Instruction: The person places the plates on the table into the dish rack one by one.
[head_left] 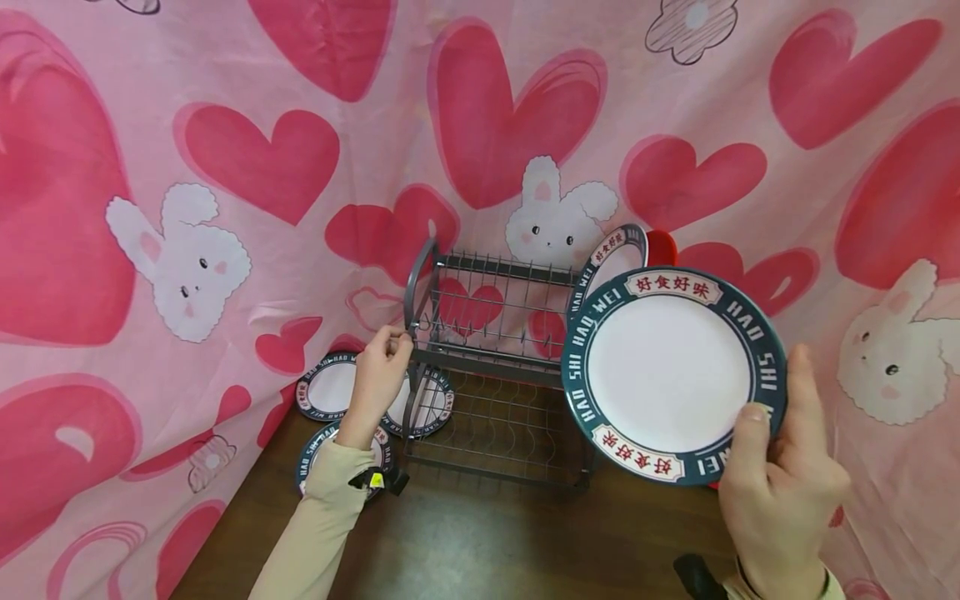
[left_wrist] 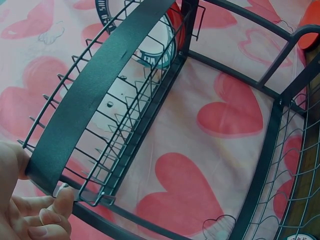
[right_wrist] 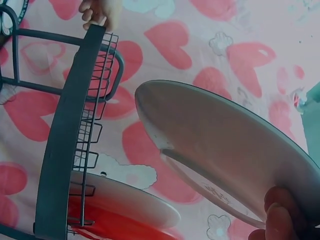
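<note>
My right hand (head_left: 787, 483) pinches the rim of a white plate (head_left: 671, 375) with a dark blue patterned border, held up in front of the rack's right end. Seen from the right wrist, this plate (right_wrist: 220, 130) shows its underside. My left hand (head_left: 386, 354) grips the left front corner of the two-tier dark metal rack (head_left: 487, 364), and in the left wrist view its fingers (left_wrist: 42, 220) close round the end of the flat bar. Another patterned plate (head_left: 617, 254) stands at the upper tier's right end, beside a red item (head_left: 662, 247).
Several matching plates lie at the rack's left, one at the back (head_left: 330, 387), one partly behind the rack's side (head_left: 435, 402) and one under my left forearm (head_left: 311, 450). A pink heart-patterned cloth (head_left: 285, 275) hangs behind the brown table (head_left: 450, 533).
</note>
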